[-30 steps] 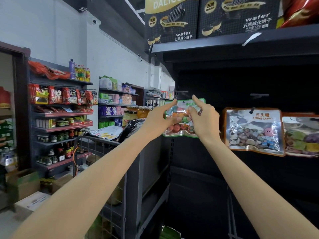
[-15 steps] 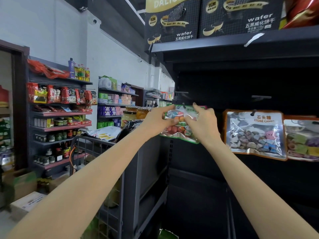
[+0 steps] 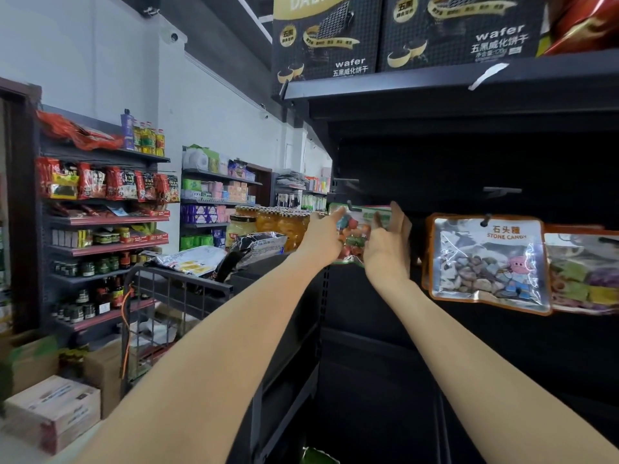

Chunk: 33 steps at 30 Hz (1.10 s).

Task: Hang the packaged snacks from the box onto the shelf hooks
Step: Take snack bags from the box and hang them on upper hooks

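Shop shelving, "wafer" boxes (image 3: pixel 326 35) above, "STONE CANDY" bag (image 3: pixel 485 262) hanging

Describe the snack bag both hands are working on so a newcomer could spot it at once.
On the dark shelf unit, below the wafer boxes, bags hang in a row. The green-edged bag is leftmost, between the left hand and right hand; the stone candy bag beside it has an orange edge.

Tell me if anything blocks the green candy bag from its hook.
Nothing visible does. The candy bag sits at the hook, held between the left hand and right hand; the neighbouring stone candy bag hangs apart.
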### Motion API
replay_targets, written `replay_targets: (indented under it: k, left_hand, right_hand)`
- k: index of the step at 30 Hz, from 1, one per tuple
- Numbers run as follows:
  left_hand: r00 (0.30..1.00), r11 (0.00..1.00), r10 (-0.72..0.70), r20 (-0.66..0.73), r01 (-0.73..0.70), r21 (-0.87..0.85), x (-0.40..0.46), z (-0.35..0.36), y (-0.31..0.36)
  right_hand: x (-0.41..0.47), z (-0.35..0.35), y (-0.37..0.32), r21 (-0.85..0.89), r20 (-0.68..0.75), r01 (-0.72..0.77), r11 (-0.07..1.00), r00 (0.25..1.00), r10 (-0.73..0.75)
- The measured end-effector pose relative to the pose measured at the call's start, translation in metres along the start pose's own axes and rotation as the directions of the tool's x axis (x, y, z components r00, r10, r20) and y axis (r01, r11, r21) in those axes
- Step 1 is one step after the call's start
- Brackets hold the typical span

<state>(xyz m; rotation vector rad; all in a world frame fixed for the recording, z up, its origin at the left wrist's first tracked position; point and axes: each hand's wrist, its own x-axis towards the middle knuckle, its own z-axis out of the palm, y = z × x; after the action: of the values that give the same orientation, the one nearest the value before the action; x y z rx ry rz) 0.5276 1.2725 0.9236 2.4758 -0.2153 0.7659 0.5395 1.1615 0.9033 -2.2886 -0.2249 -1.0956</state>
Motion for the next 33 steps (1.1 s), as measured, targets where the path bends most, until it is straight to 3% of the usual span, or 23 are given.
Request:
replay_targets:
  k: [4,10,17,23,29,33]
  left_hand:
    - [0.996,0.999,0.050,-0.070,-0.051,-0.006,-0.022,-0.013,-0.002]
    - [0.978,0.977,0.165,-0.130,-0.145,0.154,-0.074,-0.049,-0.042]
    - [0.985,0.978,-0.075,-0.155,0.103,0.179,-0.186,-0.094,-0.144]
    - [0.896,0.890,-0.435,-0.091,0.443,0.106,-0.303,-0.088,-0.259]
    - [0.711,0.703,-0.703,0.008,0.694,0.155,-0.399,-0.069,-0.348]
    - [0.519,0.537,-0.843,0.140,0.793,0.289,-0.441,-0.043,-0.394]
  right_hand:
    - [-0.016,-0.002,-0.007,-0.082,-0.074,0.171,0.982,0.981,-0.177]
    - [-0.061,-0.006,-0.054,0.239,0.096,0.193,0.952,0.970,-0.221]
    - [-0.160,0.051,-0.124,0.400,0.379,0.108,0.910,0.885,-0.271]
    - [-0.275,0.130,-0.175,0.431,0.646,0.031,0.902,0.687,-0.332]
    - [-0.365,0.209,-0.192,0.386,0.851,-0.029,0.922,0.398,-0.344]
    - [-0.408,0.264,-0.188,0.365,0.914,-0.034,0.930,0.201,-0.352]
